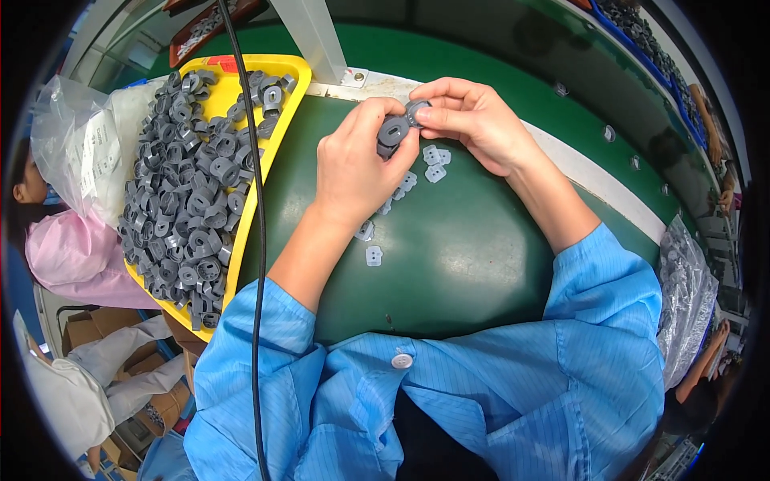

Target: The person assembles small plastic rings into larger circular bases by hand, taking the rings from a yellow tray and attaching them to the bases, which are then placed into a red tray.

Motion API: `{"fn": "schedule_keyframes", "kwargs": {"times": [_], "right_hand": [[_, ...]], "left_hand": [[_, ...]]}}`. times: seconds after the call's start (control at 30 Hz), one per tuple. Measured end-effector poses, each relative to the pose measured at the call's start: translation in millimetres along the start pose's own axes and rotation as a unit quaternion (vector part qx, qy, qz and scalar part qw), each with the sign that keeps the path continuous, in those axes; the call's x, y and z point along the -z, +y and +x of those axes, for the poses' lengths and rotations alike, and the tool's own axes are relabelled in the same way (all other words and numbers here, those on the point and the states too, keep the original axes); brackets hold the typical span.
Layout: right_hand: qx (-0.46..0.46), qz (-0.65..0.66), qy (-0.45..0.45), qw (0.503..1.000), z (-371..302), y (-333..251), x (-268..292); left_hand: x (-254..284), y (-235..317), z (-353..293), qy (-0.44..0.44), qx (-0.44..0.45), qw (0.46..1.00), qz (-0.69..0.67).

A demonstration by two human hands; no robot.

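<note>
Over the green work surface (pixel 473 264), my left hand (pixel 349 156) is closed around a dark grey moulded plastic part (pixel 393 132) with an oval slot in its face. My right hand (pixel 481 128) pinches a small plastic piece (pixel 415 115) against the upper right end of that part. Fingers partly cover it, so I cannot tell whether the two are joined. Below and beside my hands lie several flat translucent plastic plates (pixel 435 173) with small holes. A loose one (pixel 374 256) sits nearer to me, right of my left forearm.
On the left stands a yellow tray (pixel 298 80) heaped with grey plastic parts (pixel 188 192). A black cable (pixel 258 240) hangs across its right side. Beyond a pale rail (pixel 561 152), a green belt (pixel 597 172) carries scattered small clear pieces. Other people are at both sides.
</note>
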State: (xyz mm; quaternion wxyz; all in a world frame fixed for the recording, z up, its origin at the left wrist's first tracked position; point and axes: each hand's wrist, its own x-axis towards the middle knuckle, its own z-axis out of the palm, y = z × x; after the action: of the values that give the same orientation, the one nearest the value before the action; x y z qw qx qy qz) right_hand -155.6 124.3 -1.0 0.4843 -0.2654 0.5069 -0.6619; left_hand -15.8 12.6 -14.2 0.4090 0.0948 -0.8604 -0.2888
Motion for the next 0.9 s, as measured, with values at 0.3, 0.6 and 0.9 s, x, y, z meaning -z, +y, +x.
{"fn": "schedule_keyframes", "kwargs": {"times": [0.3, 0.6, 0.9], "right_hand": [[0.032, -0.044, 0.014, 0.998, -6.3, -7.1, -5.8], [-0.033, -0.155, -0.079, 0.984, -8.0, -22.4, 6.1], [0.053, -0.245, 0.024, 0.968, -14.8, -17.1, -12.5]], "left_hand": [[7.2, 1.6, -1.4, -0.016, -0.038, 0.999, 0.011], [14.4, -8.5, 2.8, -0.106, -0.06, 0.992, -0.04], [16.0, -3.2, 5.2, -0.096, -0.065, 0.993, -0.025]]}}
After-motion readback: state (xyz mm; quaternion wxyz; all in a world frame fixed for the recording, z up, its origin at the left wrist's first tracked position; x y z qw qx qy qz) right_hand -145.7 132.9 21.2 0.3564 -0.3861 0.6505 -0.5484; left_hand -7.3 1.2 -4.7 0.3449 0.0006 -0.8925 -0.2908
